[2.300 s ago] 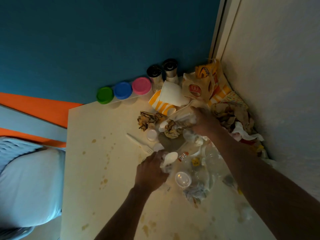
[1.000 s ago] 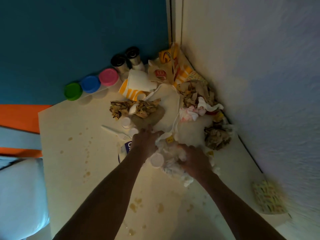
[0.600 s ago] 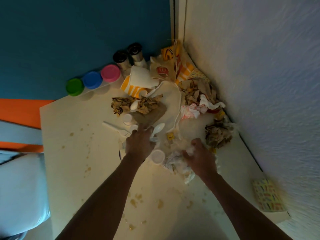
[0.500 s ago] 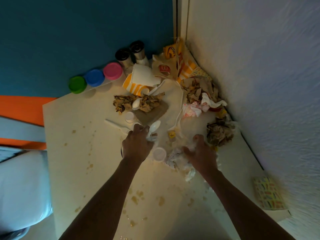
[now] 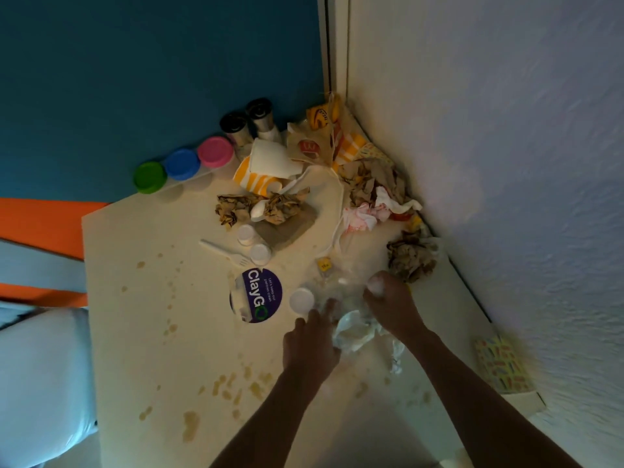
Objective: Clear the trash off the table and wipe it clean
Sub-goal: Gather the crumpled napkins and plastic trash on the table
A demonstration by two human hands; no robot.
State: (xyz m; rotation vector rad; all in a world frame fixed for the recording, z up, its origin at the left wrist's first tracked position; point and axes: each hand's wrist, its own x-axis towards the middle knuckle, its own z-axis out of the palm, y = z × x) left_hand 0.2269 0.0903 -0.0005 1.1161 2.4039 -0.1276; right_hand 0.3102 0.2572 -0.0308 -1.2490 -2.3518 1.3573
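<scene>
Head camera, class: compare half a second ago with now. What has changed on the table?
The left hand drew back toward the person, uncovering the purple ClayGo sticker. The right hand still grips the clear plastic bag. The white fork and crumpled brown paper stayed put.

Both bare forearms reach forward, left hand and right hand close together, fingers curled, knuckles up.

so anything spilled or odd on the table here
Yes. Brown drips spot the table near its front and left. A striped cup lies tipped by the corner trash, and a purple ClayGo sticker sits on the tabletop.
</scene>
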